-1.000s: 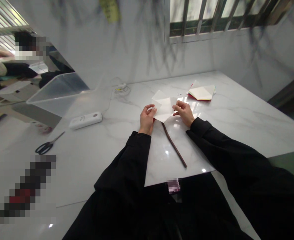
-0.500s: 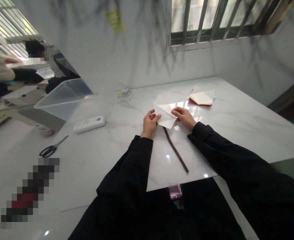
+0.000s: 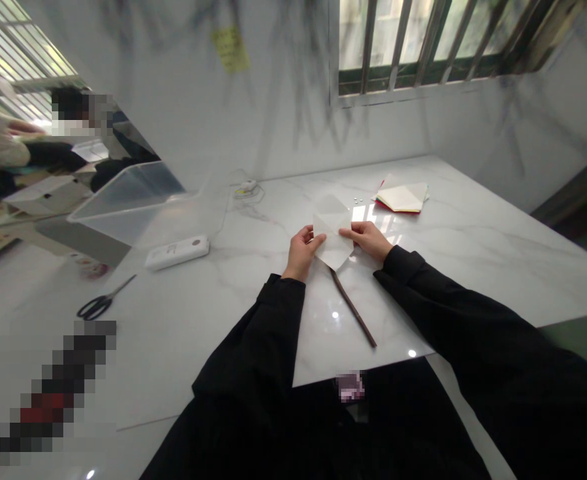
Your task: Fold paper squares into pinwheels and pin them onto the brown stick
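Note:
Between my hands is a white sheet of paper [image 3: 334,250], held up over the table with one corner pointing toward me and creases across it. My left hand [image 3: 303,252] grips its left edge, thumb on top. On the right edge, my right hand [image 3: 370,240] pinches the paper between thumb and fingers. A thin brown stick [image 3: 353,309] lies on the table below the paper, its far end hidden under the near corner.
A stack of coloured paper [image 3: 402,195] lies at the back right, with small white bits [image 3: 358,201] beside it. To the left are a white device [image 3: 178,253], scissors [image 3: 104,300] and a clear plastic bin [image 3: 123,200]. Another person [image 3: 68,127] sits far left.
The paper has turned so its near corner points more toward me, and both edges are now held at about the same height. My right hand has shifted slightly down.

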### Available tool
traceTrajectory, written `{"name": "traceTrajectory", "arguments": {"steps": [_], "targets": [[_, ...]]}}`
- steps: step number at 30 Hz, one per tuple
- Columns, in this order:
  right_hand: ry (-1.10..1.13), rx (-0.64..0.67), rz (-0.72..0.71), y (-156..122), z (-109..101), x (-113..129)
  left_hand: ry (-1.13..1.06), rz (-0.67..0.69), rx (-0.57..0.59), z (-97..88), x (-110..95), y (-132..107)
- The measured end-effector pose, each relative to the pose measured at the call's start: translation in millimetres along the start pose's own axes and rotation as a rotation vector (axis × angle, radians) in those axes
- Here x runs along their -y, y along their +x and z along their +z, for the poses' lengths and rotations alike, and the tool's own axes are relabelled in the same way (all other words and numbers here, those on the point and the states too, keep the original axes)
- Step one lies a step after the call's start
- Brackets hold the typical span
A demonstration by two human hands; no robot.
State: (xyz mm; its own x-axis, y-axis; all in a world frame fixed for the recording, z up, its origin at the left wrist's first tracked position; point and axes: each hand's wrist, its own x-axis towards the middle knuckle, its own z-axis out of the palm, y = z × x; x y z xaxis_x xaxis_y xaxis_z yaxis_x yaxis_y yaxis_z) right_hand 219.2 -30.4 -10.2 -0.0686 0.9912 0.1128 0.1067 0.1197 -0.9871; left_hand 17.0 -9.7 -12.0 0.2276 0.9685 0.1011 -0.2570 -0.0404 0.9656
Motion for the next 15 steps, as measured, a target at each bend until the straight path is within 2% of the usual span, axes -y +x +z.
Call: {"name": "traceTrajectory", "arguments": {"steps": [4,8,15], "targets": [[0.031,0.005,0.001,-0.3,0.0,-1.0,0.027,-0.007,0.049,0.2,-0.2,-1.6],[0.119,0.016,0.013,-2.3,1.4,0.8,0.028,-0.024,0.051,0.3,-1.8,-2.8],[0.143,0.016,0.029,-3.5,2.7,4.9,0.020,-0.044,0.057,0.4,-3.0,-3.7]]}}
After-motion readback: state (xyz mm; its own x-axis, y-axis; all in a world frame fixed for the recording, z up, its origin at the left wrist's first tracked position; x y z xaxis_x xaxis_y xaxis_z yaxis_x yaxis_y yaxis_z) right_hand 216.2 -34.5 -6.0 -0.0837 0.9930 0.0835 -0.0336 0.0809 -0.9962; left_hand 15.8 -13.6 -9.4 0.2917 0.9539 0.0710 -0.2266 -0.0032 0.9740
